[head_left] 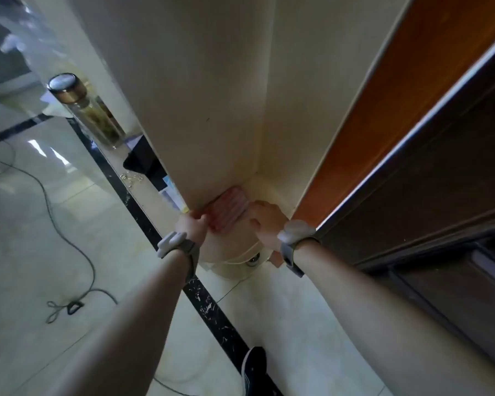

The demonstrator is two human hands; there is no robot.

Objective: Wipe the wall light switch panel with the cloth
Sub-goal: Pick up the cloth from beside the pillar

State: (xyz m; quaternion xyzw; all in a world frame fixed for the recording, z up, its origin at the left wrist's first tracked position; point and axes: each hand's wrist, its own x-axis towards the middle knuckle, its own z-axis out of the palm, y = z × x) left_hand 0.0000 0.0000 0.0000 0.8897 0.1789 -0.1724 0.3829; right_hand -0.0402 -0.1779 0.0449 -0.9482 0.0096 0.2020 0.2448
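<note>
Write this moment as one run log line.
left hand: grips pink striped cloth | right hand: beside cloth, grip unclear | switch panel: not visible

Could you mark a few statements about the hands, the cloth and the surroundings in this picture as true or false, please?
1. The left hand grips the edge of the pink striped cloth. True.
2. The cloth lies on the floor. False: it is held against the cream wall, near the corner.
3. The right hand is beside the cloth, close to the wooden door frame. True.
4. The glass bottle has no lid. False: a metallic cap closes its top.
5. A dark cable trails across the tiled floor. True.
6. The switch panel is plainly in view. False: no panel can be seen; the cloth may cover it.
</note>
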